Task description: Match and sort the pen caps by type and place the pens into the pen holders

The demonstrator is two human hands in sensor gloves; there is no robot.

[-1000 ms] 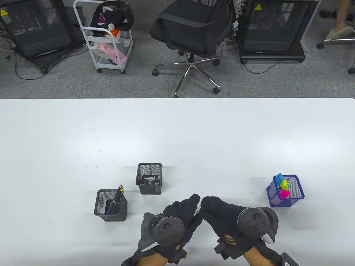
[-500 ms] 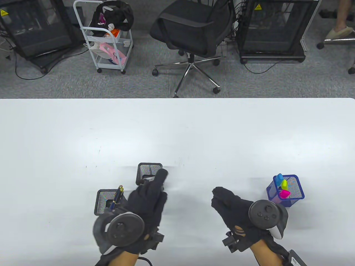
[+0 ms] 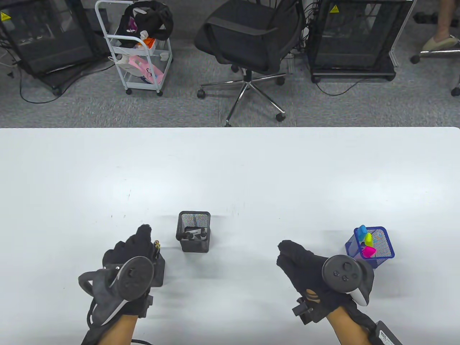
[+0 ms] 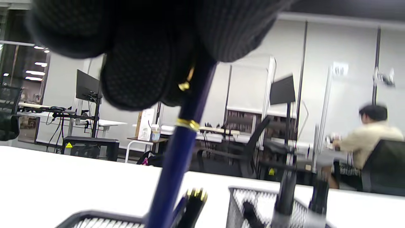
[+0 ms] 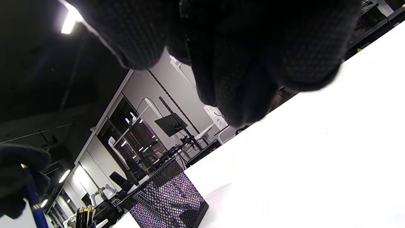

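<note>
My left hand (image 3: 143, 235) hovers over the left black mesh holder (image 3: 160, 274) and covers most of it. In the left wrist view its fingertips (image 4: 136, 79) pinch the top of a dark blue pen (image 4: 177, 148) with gold rings. The pen's lower end dips inside the holder's rim (image 4: 95, 219), beside other gold-tipped pens (image 4: 194, 201). The middle black holder (image 3: 194, 231) contains black markers. At the right, a blue mesh holder (image 3: 375, 251) carries highlighters (image 3: 366, 240). My right hand (image 3: 289, 253) rests near the table front with loosely bunched fingers (image 5: 240, 95), holding nothing.
The white table (image 3: 230, 169) stretches far behind the holders. Beyond its far edge stand an office chair (image 3: 251, 39), a white cart (image 3: 138, 46) and black equipment racks. The right wrist view shows the middle black holder (image 5: 171, 198) and my left hand with the blue pen (image 5: 33, 202).
The hands were together at the table's centre. The left hand then swept left with the blue pen, past the middle holder, to the left holder. The right hand drew slightly right.
</note>
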